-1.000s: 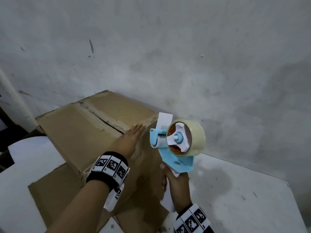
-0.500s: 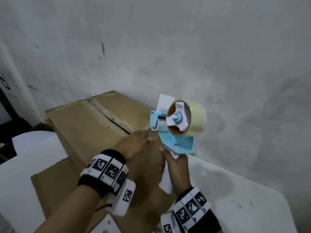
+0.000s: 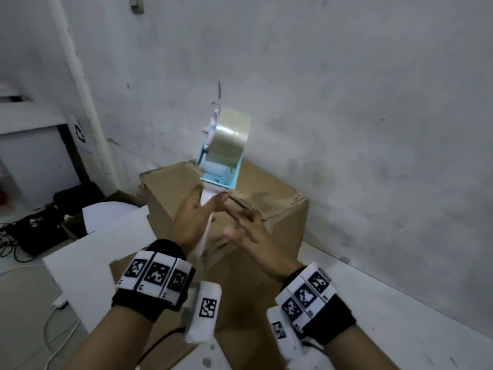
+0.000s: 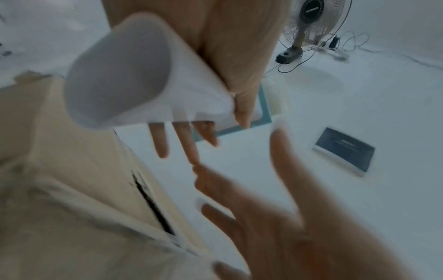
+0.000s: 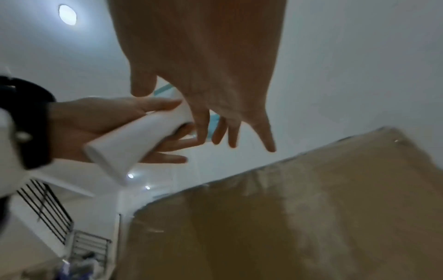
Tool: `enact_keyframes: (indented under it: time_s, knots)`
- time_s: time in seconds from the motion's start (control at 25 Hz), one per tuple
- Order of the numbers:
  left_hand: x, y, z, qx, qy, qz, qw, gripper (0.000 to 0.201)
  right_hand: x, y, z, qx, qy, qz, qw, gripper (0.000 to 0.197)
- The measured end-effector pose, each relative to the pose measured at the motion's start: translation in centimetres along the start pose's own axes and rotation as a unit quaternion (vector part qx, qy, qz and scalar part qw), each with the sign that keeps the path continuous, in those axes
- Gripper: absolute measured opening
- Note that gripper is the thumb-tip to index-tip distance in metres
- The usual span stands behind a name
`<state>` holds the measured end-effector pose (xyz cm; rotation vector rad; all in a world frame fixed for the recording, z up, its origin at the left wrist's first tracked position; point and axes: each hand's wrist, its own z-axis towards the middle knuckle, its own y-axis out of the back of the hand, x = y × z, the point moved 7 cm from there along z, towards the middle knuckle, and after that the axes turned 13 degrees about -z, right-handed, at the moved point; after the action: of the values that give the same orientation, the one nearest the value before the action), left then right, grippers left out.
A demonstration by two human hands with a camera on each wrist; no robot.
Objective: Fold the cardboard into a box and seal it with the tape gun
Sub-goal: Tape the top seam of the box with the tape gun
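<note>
A brown cardboard box (image 3: 170, 182) stands on the white table (image 3: 400, 316) against the wall, its top flaps folded down with a dark seam between them. Above its top is the blue tape gun (image 3: 226, 145) with a clear tape roll. My left hand (image 3: 192, 217) holds its white handle (image 5: 143, 132), thumb on top and fingers beneath. My right hand (image 3: 248, 231) is just beside the handle, fingers spread and straight, gripping nothing. In the left wrist view the handle (image 4: 124, 72) lies against my palm, with the box (image 4: 59, 170) below it.
A flat cardboard piece (image 3: 120, 265) and a white sheet (image 3: 106, 236) lie left of the box. Cables and dark gear (image 3: 32, 231) cover the floor at far left. A standing fan (image 4: 311, 19) and a dark booklet (image 4: 345, 149) show in the left wrist view.
The tape gun has passed from my right hand to my left and now sits over the box top. My left hand has left the box; my right hand has opened.
</note>
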<state>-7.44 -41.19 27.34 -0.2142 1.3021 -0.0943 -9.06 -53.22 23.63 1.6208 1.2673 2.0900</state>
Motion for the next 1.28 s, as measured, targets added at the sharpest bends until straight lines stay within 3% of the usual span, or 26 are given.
enact_keyframes:
  time_s: [0.04, 0.12, 0.2, 0.36, 0.48, 0.6, 0.72, 0.92, 1.04, 1.2, 1.28]
  knots:
    - [-0.2, 1.6, 0.6, -0.022, -0.008, 0.018, 1.0, 0.008, -1.5, 0.2, 0.9, 0.023, -0.037, -0.105, 0.994, 0.055]
    - [-0.1, 5.2, 2.6, -0.077, -0.026, 0.077, 0.994, 0.007, -4.4, 0.9, 2.5, 0.063, -0.09, -0.337, 0.935, 0.06]
    - [0.5, 8.8, 4.9, -0.119, -0.04, 0.114, 0.985, 0.006, -5.2, 1.0, 4.4, 0.114, -0.112, -0.416, 0.895, 0.064]
    - [2.5, 14.0, 10.0, -0.151, -0.03, 0.165, 0.974, 0.045, -5.3, 0.4, 7.1, 0.19, -0.159, -0.405, 0.88, 0.067]
    - [3.3, 16.5, 13.9, -0.177, -0.011, 0.209, 0.962, 0.058, -5.2, 0.3, 9.0, 0.232, -0.194, -0.418, 0.857, 0.069]
    - [4.7, 19.0, 16.4, -0.225, 0.015, 0.221, 0.949, 0.054, -4.7, 1.5, 10.9, 0.266, -0.242, -0.417, 0.835, 0.063]
    - [6.0, 19.5, 17.8, -0.193, 0.025, 0.175, 0.965, 0.062, -3.5, 3.7, 14.1, 0.21, -0.262, -0.405, 0.851, 0.048]
    - [6.0, 20.1, 20.1, -0.132, -0.002, 0.165, 0.977, 0.042, -2.8, -0.9, 17.3, 0.241, -0.22, -0.449, 0.832, 0.069]
    - [7.2, 21.5, 21.6, -0.11, 0.063, 0.163, 0.979, 0.041, -4.1, -0.3, 19.0, 0.272, -0.235, -0.457, 0.814, 0.074]
    - [8.7, 22.9, 23.0, -0.049, 0.122, 0.146, 0.981, 0.042, -4.0, -0.2, 22.7, 0.259, -0.24, -0.421, 0.836, 0.065]
    - [8.6, 23.3, 22.7, -0.045, 0.121, 0.111, 0.985, 0.027, -3.9, -1.2, 24.7, 0.235, -0.239, -0.409, 0.849, 0.063]
